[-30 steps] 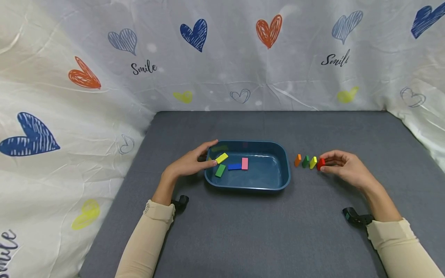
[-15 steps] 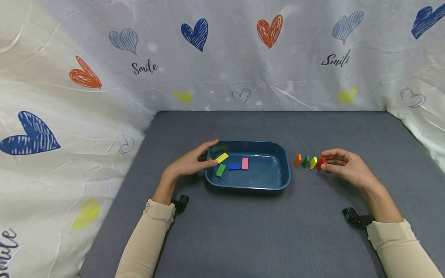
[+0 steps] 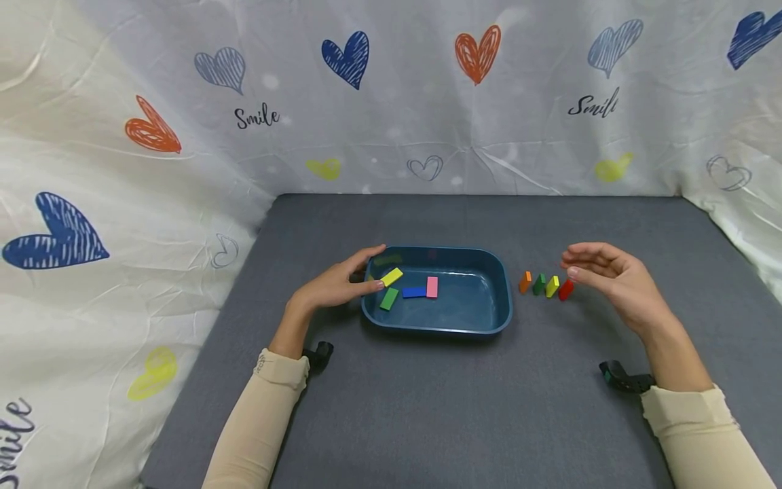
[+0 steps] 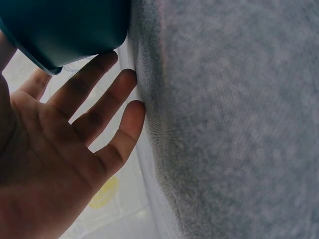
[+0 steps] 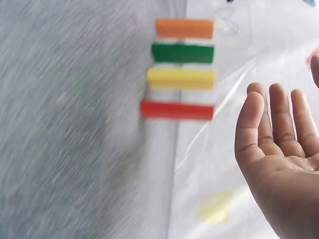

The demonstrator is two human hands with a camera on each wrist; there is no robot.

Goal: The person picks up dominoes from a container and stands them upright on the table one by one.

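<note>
- The right hand, fingers loose and holding nothing, hovers near the red block, the right end of the standing row.
- The left hand, flat-fingered, steadies the tray.
- Best lifted straight up, so no block tips.

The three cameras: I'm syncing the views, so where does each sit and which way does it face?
Head: worn on the head, looks forward and down at the tray; both forearms, left hand, right hand.
Left wrist: looks along the open palm at the tray's corner.
Right wrist: looks past the open fingers at the four blocks.
Shared: head and right wrist both show the four blocks.
</note>
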